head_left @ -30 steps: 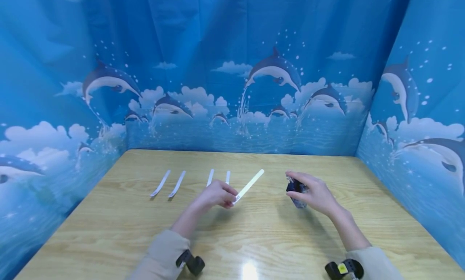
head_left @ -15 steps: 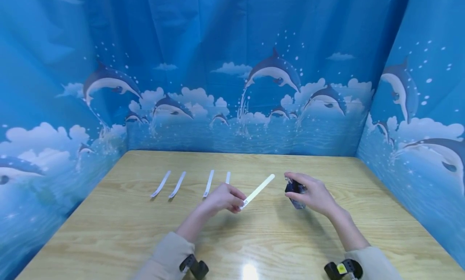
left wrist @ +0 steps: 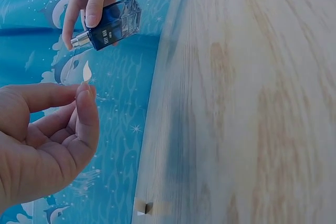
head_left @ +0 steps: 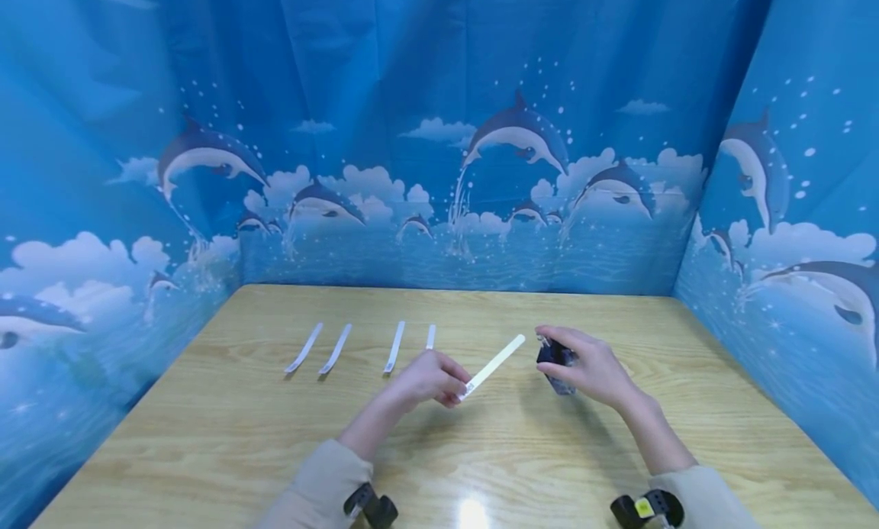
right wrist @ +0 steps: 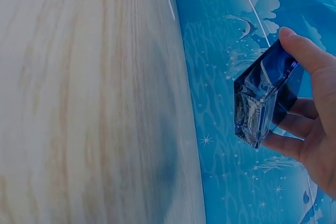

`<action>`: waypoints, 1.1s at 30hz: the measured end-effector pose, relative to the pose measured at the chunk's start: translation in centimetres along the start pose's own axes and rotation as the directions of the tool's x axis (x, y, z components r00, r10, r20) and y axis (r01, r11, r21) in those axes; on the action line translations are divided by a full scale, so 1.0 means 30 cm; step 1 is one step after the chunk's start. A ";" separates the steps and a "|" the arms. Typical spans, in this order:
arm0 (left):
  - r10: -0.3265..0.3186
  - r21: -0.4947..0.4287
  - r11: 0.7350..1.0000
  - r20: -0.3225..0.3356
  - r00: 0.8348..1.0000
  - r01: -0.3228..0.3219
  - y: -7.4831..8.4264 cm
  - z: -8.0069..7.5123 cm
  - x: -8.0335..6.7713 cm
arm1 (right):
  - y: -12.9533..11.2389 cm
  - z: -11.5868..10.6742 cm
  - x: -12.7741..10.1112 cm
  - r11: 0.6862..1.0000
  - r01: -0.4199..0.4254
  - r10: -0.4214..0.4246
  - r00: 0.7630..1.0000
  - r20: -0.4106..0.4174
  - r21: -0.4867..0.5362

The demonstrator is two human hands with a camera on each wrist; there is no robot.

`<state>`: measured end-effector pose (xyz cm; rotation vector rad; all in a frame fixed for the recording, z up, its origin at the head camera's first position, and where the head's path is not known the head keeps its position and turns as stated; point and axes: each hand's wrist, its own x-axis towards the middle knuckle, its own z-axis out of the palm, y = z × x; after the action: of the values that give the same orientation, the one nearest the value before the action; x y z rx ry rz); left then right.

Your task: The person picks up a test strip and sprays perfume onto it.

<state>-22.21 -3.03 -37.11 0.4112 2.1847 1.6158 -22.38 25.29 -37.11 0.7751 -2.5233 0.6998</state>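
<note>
My left hand [head_left: 458,391] pinches the lower end of a white paper strip [head_left: 493,366] between thumb and forefinger, above the wooden table [head_left: 206,437]. The strip slants up to the right, its tip close to a dark blue glass bottle [head_left: 555,359]. My right hand [head_left: 549,352] grips that bottle, fingers curled round it. In the left wrist view the strip's tip [left wrist: 86,71] shows just below the bottle's silver sprayer [left wrist: 80,39], with a small gap between them. The right wrist view shows the bottle's square base [right wrist: 262,100] held in my fingers [right wrist: 315,77].
Several more white strips lie side by side on the table's far left half, from the leftmost [head_left: 304,347] to the one nearest my left hand [head_left: 430,336]. A blue dolphin-print curtain [head_left: 439,170] closes in the back and both sides.
My left hand has carried the strip to the right, bringing its tip closer to the bottle. The right hand and bottle have barely shifted.
</note>
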 end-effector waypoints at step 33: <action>0.000 0.014 1.000 0.000 1.000 0.000 -0.001 0.004 0.004 | -0.021 -0.018 0.001 0.992 0.024 -0.030 0.998 -0.047 -0.125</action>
<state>-22.26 -2.88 -37.20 0.4159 2.1970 1.6011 -21.89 25.13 -36.46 0.7383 -2.4803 0.5394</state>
